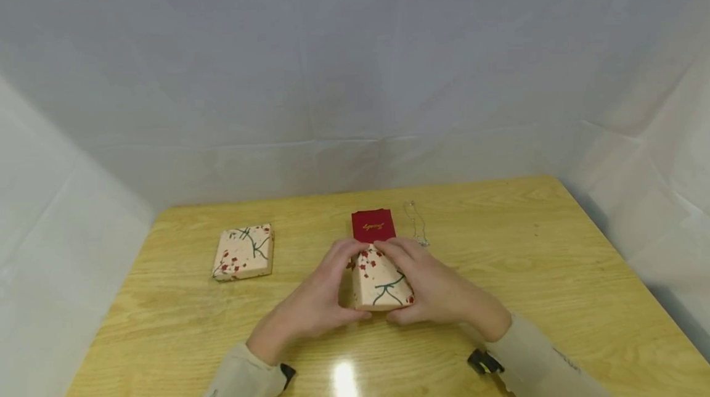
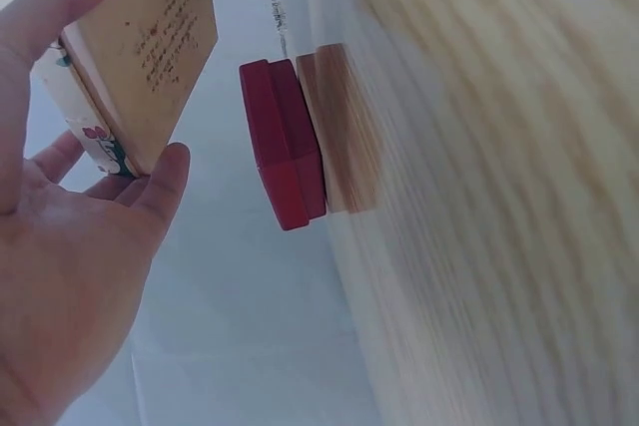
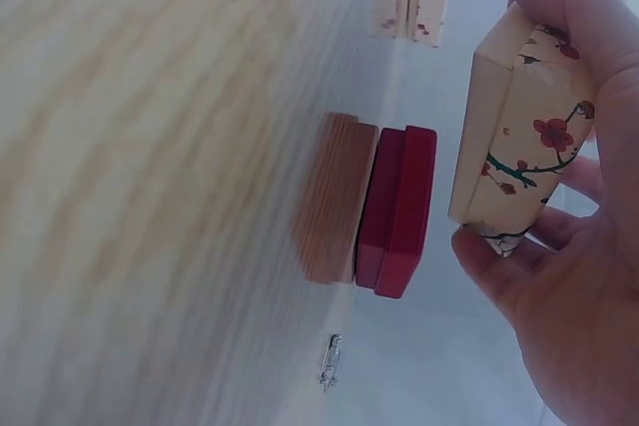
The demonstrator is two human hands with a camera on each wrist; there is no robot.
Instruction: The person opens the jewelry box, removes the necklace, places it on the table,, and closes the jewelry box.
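The left hand and right hand grip opposite sides of a cream, flower-printed box. Just beyond both hands, a red, gold-lettered box; beyond the right hand, a thin silvery chain; left of the left hand, a squarish cream box with red blossoms.

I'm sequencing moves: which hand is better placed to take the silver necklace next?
Likely the right hand: it is nearer the silver necklace, though it and the left hand hold the floral box.
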